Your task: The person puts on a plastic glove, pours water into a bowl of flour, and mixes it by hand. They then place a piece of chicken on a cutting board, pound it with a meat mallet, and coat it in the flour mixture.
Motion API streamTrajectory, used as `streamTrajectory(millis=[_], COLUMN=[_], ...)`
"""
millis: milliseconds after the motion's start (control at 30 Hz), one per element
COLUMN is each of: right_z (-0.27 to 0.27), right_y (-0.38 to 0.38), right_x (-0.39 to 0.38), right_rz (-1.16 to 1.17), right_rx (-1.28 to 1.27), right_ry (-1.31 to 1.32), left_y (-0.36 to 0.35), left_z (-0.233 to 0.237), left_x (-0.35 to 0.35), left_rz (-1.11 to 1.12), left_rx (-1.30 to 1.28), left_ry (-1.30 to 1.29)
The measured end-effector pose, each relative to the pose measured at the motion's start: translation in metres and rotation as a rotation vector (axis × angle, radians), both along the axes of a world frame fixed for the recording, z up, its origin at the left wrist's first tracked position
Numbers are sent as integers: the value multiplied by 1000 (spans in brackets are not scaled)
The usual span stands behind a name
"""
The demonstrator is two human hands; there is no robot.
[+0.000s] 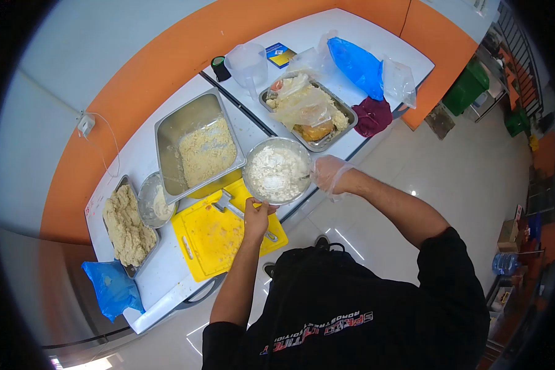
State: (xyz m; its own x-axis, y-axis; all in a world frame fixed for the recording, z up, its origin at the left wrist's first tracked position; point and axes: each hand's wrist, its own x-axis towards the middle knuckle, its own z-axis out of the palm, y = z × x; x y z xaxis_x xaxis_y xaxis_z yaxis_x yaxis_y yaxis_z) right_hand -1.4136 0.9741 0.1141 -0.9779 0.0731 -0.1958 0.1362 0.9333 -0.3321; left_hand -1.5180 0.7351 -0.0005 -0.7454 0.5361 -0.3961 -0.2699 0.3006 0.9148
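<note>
A round metal bowl of white floury mixture stands near the table's front edge. My left hand, bare, pinches the bowl's near rim. On the bowl's right side is my right hand in a clear plastic glove, its fingers closed; what they hold at the rim is too small to make out. Left of the bowl stands a deep steel pan with pale crumbly mixture inside. Below it lies a yellow cutting board with a metal mallet on it.
A tray of coated food and plastic wrap stands behind the bowl. Beyond are a blue bag, a clear jug and a maroon cloth. At the left are a breaded-food tray, a small bowl and a blue bag.
</note>
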Motion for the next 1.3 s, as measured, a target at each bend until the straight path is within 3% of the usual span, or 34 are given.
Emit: streamTrajectory(millis=[33,167,233,367,433,733,1033,1300], right_z=[-4,14,29,10,12,29,83,59], right_y=[0,4,6,11,1,1,-17,-27], right_x=[-2,-6,-12,-29,-37,-31,-34,-81], right_rz=[-107,-111,-100,-28,-59,37,142,160], right_rx=[-103,-107,10,100,206,245,281,295], right_ry=[50,125,125,219,155,-125,-54,-74], left_y=[0,-2,-3,-3,-2,1,-5,-5], left_z=[0,7,8,4,3,2,10,2], left_x=[0,-1,-3,-10,-11,-17,-22,-21], left_rz=[2,5,14,11,10,50,-10,-7], left_rx=[-4,-17,-15,-12,-15,-38,-77,-12], left_ry=[1,-17,-24,-15,-10,-105,-80,-90])
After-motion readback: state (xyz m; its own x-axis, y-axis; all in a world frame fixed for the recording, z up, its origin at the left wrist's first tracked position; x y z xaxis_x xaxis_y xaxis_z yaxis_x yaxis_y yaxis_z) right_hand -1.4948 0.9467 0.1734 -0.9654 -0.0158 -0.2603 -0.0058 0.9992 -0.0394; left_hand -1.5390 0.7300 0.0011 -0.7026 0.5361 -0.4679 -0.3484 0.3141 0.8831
